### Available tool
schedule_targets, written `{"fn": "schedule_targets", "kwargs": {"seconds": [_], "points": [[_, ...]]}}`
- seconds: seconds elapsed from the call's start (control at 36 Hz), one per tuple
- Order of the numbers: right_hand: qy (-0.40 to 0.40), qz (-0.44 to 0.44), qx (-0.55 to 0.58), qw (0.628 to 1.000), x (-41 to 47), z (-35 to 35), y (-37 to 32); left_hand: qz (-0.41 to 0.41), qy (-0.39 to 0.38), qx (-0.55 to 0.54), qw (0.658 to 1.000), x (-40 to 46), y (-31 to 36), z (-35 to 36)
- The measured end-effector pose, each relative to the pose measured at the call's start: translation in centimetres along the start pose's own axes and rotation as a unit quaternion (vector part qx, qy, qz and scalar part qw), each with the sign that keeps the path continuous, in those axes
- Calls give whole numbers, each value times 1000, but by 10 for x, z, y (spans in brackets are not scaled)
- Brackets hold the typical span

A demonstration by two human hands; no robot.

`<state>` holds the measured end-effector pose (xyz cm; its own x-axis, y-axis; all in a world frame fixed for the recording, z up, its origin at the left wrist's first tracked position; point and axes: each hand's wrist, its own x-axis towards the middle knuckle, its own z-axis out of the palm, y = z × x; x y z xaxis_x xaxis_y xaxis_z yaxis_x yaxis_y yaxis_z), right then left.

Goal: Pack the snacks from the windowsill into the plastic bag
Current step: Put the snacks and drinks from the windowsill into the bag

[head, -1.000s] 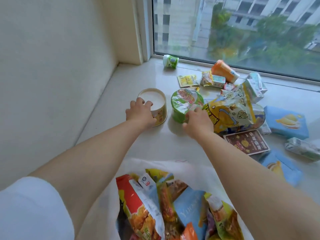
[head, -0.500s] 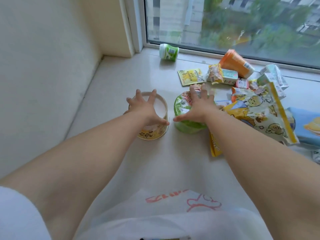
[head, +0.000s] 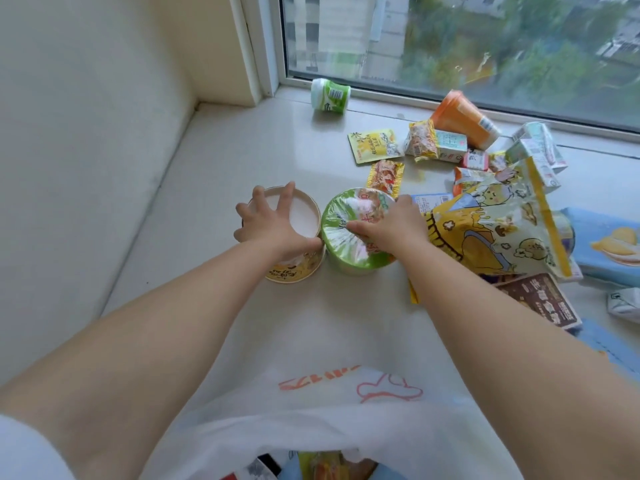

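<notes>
1. The left hand [head: 273,223] gripped the white-lidded cup [head: 294,237] from above, fingers spread and curled round its rim
2. The right hand [head: 388,226] clasped the green noodle bowl [head: 349,233] by its top; both tubs sat side by side on the windowsill [head: 221,161], apparently not yet lifted
3. The plastic bag [head: 346,420] lay at the near edge, its mouth open, with a few packets visible inside, so the packing looked partly done
4. Much was left on the sill: the yellow popcorn bag [head: 498,226], an orange cup [head: 464,119], a green-and-white jar [head: 329,96], small sachets and cartons, and blue packs at right
</notes>
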<state>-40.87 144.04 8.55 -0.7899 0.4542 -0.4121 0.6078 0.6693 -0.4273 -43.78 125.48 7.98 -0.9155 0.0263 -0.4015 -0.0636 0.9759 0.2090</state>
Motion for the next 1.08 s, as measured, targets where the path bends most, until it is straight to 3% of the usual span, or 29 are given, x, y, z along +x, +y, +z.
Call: {"fn": "schedule_targets", "kwargs": {"seconds": [0.19,0.31,0.39,0.47,0.61,0.67,0.83,0.92,0.97,1.08], "points": [[-17,25,228,973,-9,12,26,37,-4,-28,999,-12,-24,0],[-88,119,449,881,-9,21,30,45,27,-80,995,-11,-29,4],[-164,138,540,814,-12,24,30,42,49,-122,991,-7,-32,6],[-210,134,579,776,-12,28,32,-50,41,-352,934,4,-39,-1],[-225,148,576,772,-12,30,29,-196,-71,-610,765,6,-59,3],[-232,151,577,768,-14,29,26,-195,-93,-650,729,1,-57,6],[-225,145,614,743,-17,29,25,-184,-148,-655,718,-3,-53,-4],[-239,138,619,735,-22,28,25,-189,-147,-639,731,-6,-54,-9],[-245,143,609,741,-26,24,27,-206,-135,-624,742,-9,-60,-11],[-245,150,590,755,-37,14,27,-206,-153,-632,731,-23,-70,-19]]}}
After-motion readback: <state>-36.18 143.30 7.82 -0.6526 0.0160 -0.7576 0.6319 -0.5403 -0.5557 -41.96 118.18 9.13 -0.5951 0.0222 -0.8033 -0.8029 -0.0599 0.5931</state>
